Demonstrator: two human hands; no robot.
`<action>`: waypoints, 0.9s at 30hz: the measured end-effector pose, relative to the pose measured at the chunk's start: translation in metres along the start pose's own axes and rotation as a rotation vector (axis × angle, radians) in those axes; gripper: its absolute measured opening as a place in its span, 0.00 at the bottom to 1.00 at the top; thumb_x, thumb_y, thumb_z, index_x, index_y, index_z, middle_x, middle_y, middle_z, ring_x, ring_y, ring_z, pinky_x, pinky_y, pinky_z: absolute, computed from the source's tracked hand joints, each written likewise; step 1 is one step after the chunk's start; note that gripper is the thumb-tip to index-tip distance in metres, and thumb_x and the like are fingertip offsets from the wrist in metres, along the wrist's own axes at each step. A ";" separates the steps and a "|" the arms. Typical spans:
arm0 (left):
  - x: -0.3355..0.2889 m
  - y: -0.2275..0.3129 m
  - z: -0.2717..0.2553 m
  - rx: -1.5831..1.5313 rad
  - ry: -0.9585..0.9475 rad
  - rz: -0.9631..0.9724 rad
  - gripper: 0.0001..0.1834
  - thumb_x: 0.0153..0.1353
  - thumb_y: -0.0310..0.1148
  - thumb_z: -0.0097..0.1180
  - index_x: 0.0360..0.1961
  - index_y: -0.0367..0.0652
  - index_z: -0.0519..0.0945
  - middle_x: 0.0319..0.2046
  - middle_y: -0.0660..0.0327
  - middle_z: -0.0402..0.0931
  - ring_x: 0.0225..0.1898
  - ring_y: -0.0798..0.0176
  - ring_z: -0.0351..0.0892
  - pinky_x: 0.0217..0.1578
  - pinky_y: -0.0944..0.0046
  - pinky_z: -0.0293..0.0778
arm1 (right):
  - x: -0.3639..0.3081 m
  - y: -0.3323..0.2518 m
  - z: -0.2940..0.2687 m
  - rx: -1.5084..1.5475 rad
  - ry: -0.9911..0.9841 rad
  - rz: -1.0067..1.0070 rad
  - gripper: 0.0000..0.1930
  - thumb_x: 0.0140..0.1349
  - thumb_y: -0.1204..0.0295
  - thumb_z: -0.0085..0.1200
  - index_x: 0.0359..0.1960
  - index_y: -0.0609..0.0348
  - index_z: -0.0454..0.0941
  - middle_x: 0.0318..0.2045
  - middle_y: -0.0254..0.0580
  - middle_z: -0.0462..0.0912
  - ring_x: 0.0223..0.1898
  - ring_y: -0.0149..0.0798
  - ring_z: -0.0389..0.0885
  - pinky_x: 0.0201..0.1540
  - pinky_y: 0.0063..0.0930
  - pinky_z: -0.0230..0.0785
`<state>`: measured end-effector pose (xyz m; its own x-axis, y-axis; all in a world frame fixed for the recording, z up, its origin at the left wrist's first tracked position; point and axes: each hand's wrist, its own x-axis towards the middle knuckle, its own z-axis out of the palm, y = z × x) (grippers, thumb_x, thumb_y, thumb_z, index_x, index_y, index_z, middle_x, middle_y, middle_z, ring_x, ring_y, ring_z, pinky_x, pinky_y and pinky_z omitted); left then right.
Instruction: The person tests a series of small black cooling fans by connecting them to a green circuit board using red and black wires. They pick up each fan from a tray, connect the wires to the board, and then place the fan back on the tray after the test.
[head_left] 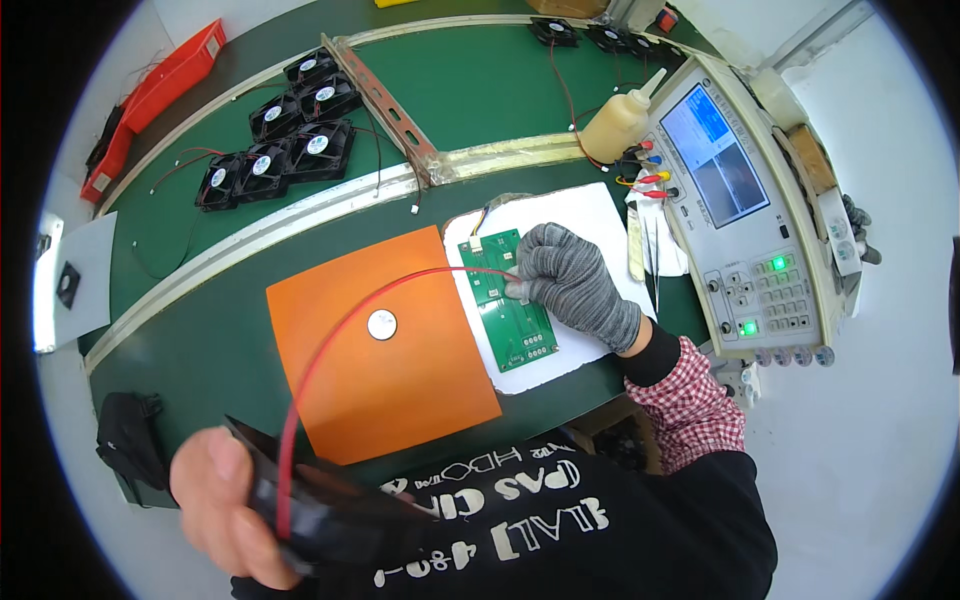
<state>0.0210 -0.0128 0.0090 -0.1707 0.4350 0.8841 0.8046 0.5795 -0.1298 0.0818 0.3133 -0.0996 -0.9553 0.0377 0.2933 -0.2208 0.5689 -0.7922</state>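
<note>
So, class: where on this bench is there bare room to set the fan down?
Free: the orange mat around its white disc, and green belt between the fan cluster and bottle. Crowded: the white pad, taken by circuit board, right hand and tweezers.

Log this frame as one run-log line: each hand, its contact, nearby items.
left hand: grips black fan | right hand: gloved, presses red wire end on green circuit board | nearby: orange mat, white pad, test instrument

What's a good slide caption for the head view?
Gloved right hand presses red wire onto green circuit board; left hand holds black fan.
</note>
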 end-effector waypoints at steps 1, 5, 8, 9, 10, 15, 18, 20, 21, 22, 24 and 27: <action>0.001 0.003 0.006 -0.023 0.033 0.060 0.18 0.67 0.38 0.48 0.52 0.36 0.69 0.39 0.49 0.77 0.33 0.56 0.76 0.30 0.61 0.76 | -0.001 0.000 -0.001 -0.014 0.007 -0.007 0.09 0.45 0.75 0.69 0.23 0.60 0.79 0.30 0.40 0.76 0.35 0.41 0.77 0.41 0.34 0.72; 0.016 0.006 0.021 -0.318 -0.045 0.123 0.18 0.67 0.34 0.48 0.54 0.37 0.67 0.40 0.47 0.77 0.32 0.55 0.76 0.26 0.61 0.75 | -0.005 0.002 -0.003 0.022 0.040 0.007 0.08 0.45 0.75 0.69 0.25 0.60 0.80 0.30 0.40 0.76 0.36 0.42 0.77 0.41 0.34 0.71; 0.034 -0.011 0.028 -1.162 -0.458 -0.113 0.18 0.64 0.30 0.54 0.53 0.36 0.70 0.43 0.45 0.79 0.37 0.52 0.80 0.29 0.59 0.76 | -0.010 0.003 -0.009 -0.012 0.057 0.017 0.08 0.46 0.74 0.68 0.25 0.59 0.80 0.30 0.40 0.76 0.36 0.42 0.77 0.42 0.34 0.71; 0.041 -0.017 0.007 -1.412 -0.646 -0.349 0.16 0.64 0.31 0.55 0.50 0.34 0.72 0.42 0.44 0.79 0.38 0.52 0.80 0.32 0.59 0.76 | 0.000 -0.003 0.000 0.005 0.010 -0.031 0.08 0.46 0.74 0.68 0.25 0.59 0.80 0.30 0.40 0.76 0.36 0.42 0.77 0.42 0.34 0.71; 0.050 -0.025 0.017 -1.824 -0.950 -0.579 0.14 0.64 0.31 0.56 0.47 0.33 0.74 0.41 0.44 0.80 0.39 0.51 0.81 0.35 0.58 0.77 | -0.002 -0.001 -0.003 -0.029 0.020 -0.034 0.08 0.46 0.74 0.68 0.25 0.59 0.81 0.30 0.39 0.76 0.36 0.42 0.77 0.42 0.34 0.71; 0.021 -0.016 0.039 -2.813 -1.110 -1.119 0.14 0.66 0.33 0.56 0.42 0.29 0.79 0.41 0.42 0.80 0.45 0.47 0.81 0.45 0.57 0.76 | -0.001 0.001 0.001 -0.056 0.027 -0.057 0.08 0.46 0.73 0.69 0.25 0.60 0.81 0.30 0.40 0.77 0.36 0.42 0.77 0.42 0.34 0.72; 0.017 0.005 0.036 -2.294 -0.872 -1.358 0.25 0.59 0.42 0.60 0.48 0.28 0.76 0.43 0.43 0.77 0.49 0.47 0.78 0.49 0.56 0.74 | -0.006 0.004 -0.004 -0.093 0.063 -0.049 0.08 0.45 0.74 0.69 0.25 0.60 0.80 0.30 0.40 0.77 0.35 0.42 0.78 0.41 0.34 0.72; 0.023 0.021 0.029 -1.719 -0.770 -1.381 0.37 0.53 0.50 0.65 0.53 0.28 0.72 0.45 0.44 0.75 0.50 0.48 0.76 0.51 0.54 0.72 | -0.005 0.004 -0.002 -0.105 0.055 -0.061 0.08 0.45 0.74 0.69 0.24 0.60 0.80 0.30 0.41 0.77 0.35 0.42 0.78 0.40 0.34 0.73; 0.032 0.027 0.021 -1.404 -0.713 -1.375 0.44 0.49 0.55 0.67 0.55 0.28 0.70 0.46 0.45 0.74 0.51 0.49 0.74 0.53 0.53 0.71 | -0.002 0.002 -0.001 -0.066 0.047 -0.053 0.08 0.45 0.74 0.69 0.25 0.60 0.80 0.30 0.41 0.77 0.35 0.42 0.78 0.40 0.34 0.73; 0.033 0.009 0.034 -1.318 -0.705 -0.745 0.48 0.44 0.54 0.71 0.57 0.27 0.69 0.47 0.45 0.75 0.47 0.49 0.76 0.50 0.53 0.71 | -0.003 0.001 -0.002 -0.048 0.045 -0.035 0.08 0.45 0.74 0.69 0.25 0.60 0.80 0.30 0.41 0.77 0.35 0.42 0.79 0.40 0.33 0.74; 0.049 -0.009 0.061 -0.918 -0.428 0.003 0.57 0.33 0.57 0.76 0.58 0.27 0.69 0.49 0.48 0.76 0.44 0.50 0.77 0.48 0.53 0.71 | -0.005 0.000 -0.005 -0.103 0.047 -0.046 0.08 0.46 0.75 0.69 0.26 0.60 0.80 0.30 0.40 0.78 0.35 0.41 0.79 0.40 0.32 0.74; 0.071 -0.005 0.112 -0.715 -0.245 0.214 0.52 0.41 0.48 0.75 0.63 0.29 0.66 0.59 0.42 0.70 0.59 0.43 0.71 0.58 0.51 0.67 | -0.003 -0.004 -0.005 -0.114 0.060 -0.083 0.08 0.49 0.76 0.68 0.29 0.59 0.80 0.31 0.39 0.79 0.35 0.39 0.81 0.40 0.30 0.75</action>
<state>-0.0588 0.0919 0.0222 -0.0245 0.6750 0.7374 0.9908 -0.0818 0.1077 0.0866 0.3150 -0.0949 -0.9205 0.0332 0.3893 -0.2718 0.6615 -0.6990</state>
